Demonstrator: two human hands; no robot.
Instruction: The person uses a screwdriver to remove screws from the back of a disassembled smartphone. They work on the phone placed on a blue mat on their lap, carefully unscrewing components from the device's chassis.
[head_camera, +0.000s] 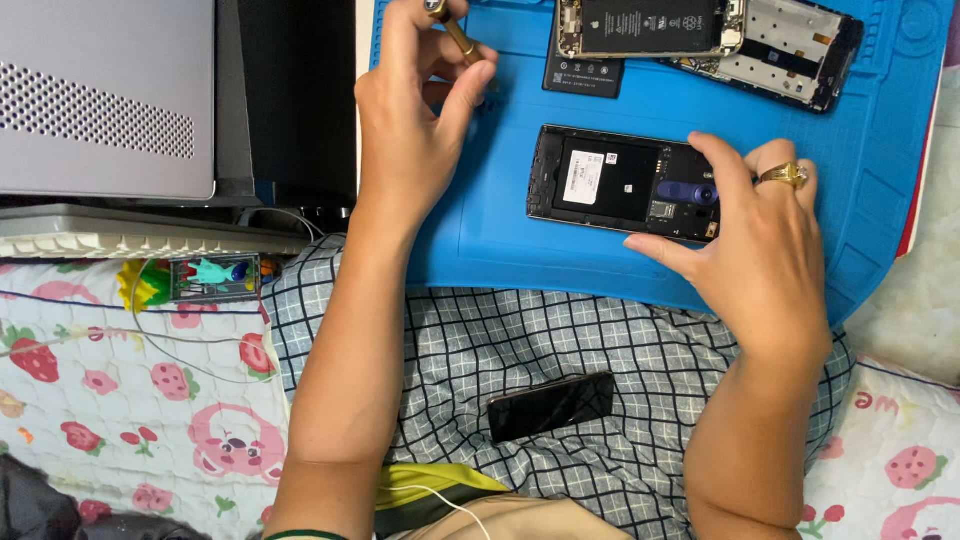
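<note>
Blue rubber work mat (640, 270) fills the upper middle of the frame, resting on a checked cloth (470, 340) over a strawberry-print bedsheet (120, 400). At the centre of the mat lies an opened phone (610, 183) with its back cover off, dark inside, a white label on its battery area. The right hand (760, 250), wearing a gold ring (786, 175), is curled over the phone's right end, thumb on the lower edge and fingers on top, pinning it flat. The left hand (420, 120), in the upper middle-left, is closed in a pinch around a thin brass-coloured screwdriver (455, 30), held up above the mat and well apart from the phone.

Two more stripped phones (700, 35) sit along the top edge, and a dark phone (552, 405) lies face up on the cloth at lower centre. A grey metal box (105, 95) stands at upper left.

To work well, the holding hand should keep the phone from sliding while the tip comes down straight and seats squarely, with light pressure so small parts are not lost.
</note>
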